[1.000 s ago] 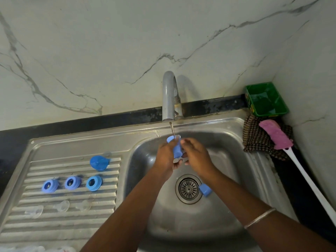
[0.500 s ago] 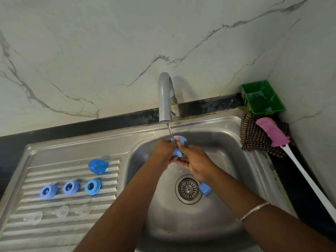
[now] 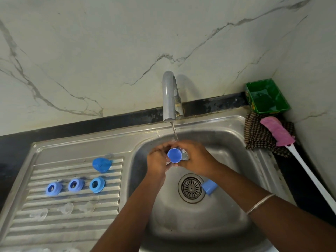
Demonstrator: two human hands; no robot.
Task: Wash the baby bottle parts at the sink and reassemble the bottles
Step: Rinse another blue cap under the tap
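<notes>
Over the steel sink basin (image 3: pixel 227 142), my left hand (image 3: pixel 157 159) and my right hand (image 3: pixel 195 159) together grip a blue bottle cap (image 3: pixel 174 155), its round end turned toward me, under the thin stream from the tap (image 3: pixel 169 95). A second blue cap (image 3: pixel 209 186) lies beside the drain (image 3: pixel 190 188). On the ribbed drainboard (image 3: pixel 112 206) sit three blue collar rings (image 3: pixel 74 185), a blue dome cap (image 3: pixel 101 164) behind them, and three clear nipples (image 3: pixel 66 209) in front.
At the right of the sink a checked cloth (image 3: pixel 258 137) carries a pink bottle brush (image 3: pixel 277 131) with a long white handle. A green tray (image 3: pixel 266 96) stands in the back corner. Marble wall rises behind.
The blue cap has been turned in my hands so its round end now faces me. Both hands stay under the running water.
</notes>
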